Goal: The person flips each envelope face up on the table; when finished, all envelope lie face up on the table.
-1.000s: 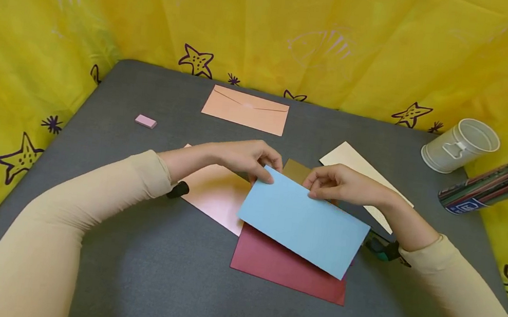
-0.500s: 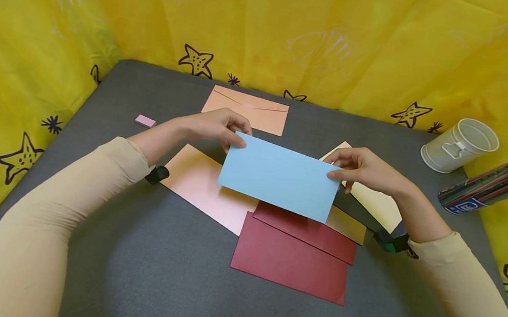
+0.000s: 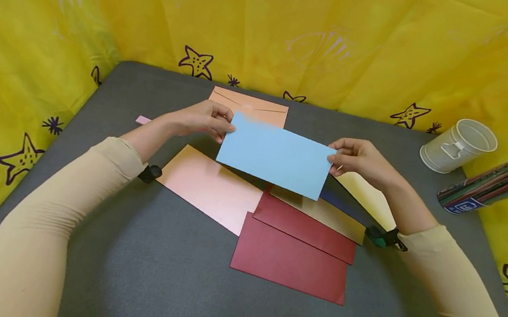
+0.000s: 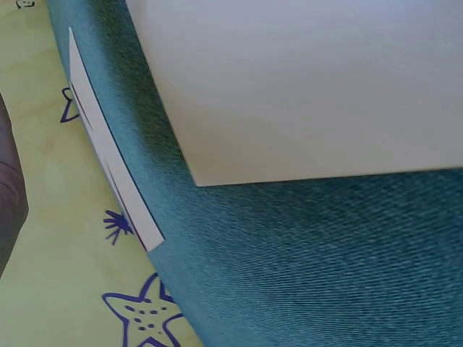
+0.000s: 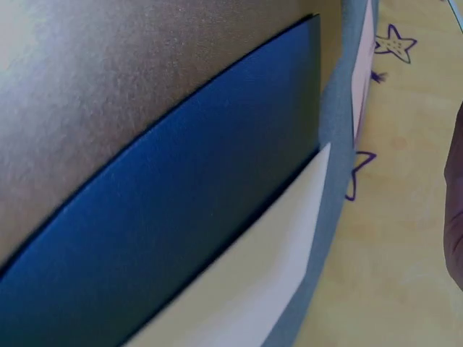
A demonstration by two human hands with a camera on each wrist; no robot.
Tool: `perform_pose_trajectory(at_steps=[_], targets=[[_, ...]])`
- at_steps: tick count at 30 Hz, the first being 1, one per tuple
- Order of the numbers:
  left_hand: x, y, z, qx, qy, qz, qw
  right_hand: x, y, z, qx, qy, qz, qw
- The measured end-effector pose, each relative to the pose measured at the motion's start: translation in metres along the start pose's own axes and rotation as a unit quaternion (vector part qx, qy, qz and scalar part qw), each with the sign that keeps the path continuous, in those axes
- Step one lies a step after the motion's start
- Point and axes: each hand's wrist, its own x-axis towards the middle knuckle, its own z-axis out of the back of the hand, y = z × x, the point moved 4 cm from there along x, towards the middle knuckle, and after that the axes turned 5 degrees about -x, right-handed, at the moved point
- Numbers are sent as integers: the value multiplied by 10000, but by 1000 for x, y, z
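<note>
A plain light blue envelope (image 3: 277, 156) is held level above the other envelopes. My left hand (image 3: 204, 118) pinches its left edge near the upper corner, thumb on the near face. On the opposite side my right hand (image 3: 356, 159) pinches its upper right corner. Beneath lie a pale pink envelope (image 3: 209, 190), two overlapping dark red envelopes (image 3: 292, 260) and a gold-brown one (image 3: 342, 223). A dark blue envelope (image 5: 202, 173) shows between the gold-brown one and a cream envelope (image 5: 246, 282) in the right wrist view. The blue envelope partly covers them in the head view.
A peach envelope (image 3: 250, 102) with its flap side up lies at the back. A pink eraser (image 3: 143, 120) is partly behind the left wrist. At the right stand a white metal mug (image 3: 455, 146) and a clear tube of pencils (image 3: 493, 181). Yellow cloth hangs around the grey table (image 3: 153, 272).
The light blue envelope has risen away from the stack, up and left in view. My hands spread to its two ends, uncovering the second dark red, the gold-brown and the dark blue envelopes.
</note>
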Motion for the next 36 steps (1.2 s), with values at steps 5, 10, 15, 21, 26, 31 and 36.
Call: perform_pose_trajectory(at_steps=[5, 10, 15, 21, 26, 31, 36], targets=[[1, 5, 7, -254, -185, 30, 9995, 7, -2, 2, 399, -495, -186, 9978], [2, 7, 13, -423, -483, 51, 9979, 11, 0, -1, 1313, -630, -8, 9893], [1, 10, 19, -463, -724, -8, 9963, 14, 0, -5, 1992, -453, 107, 9789], [0, 13, 27, -556, -1187, -44, 9914, 19, 0, -8, 2252, -681, 39, 9719], [-2, 14, 30, -573, -1496, -67, 9871, 22, 2, -8, 2850, -989, 264, 9530], [-1, 14, 29, -1101, -1462, -347, 9825, 23, 2, -9, 3226, -1116, 527, 9385], [-1, 12, 29, -1593, -1473, -421, 9753, 26, 0, -11, 3148, -1184, 438, 9407]])
